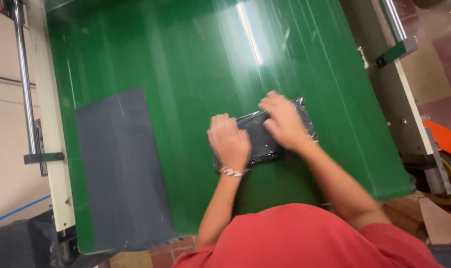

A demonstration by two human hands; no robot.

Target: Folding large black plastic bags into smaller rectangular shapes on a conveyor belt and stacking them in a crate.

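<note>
I see both hands flat on the dark packet [259, 141] in clear wrap. Left hand [229, 141] presses its near-left corner, right hand [284, 121] the top; neither grip closed round it. Wrap looks mostly on, prob. smoothing left. Grey sheet [121, 164] lies well left on green counter [185, 59].

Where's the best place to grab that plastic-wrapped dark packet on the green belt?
Probably by its two short ends, from above. The wrapped packet lies flat on the green belt, so nothing gets underneath; the left hand and right hand already press there.
</note>
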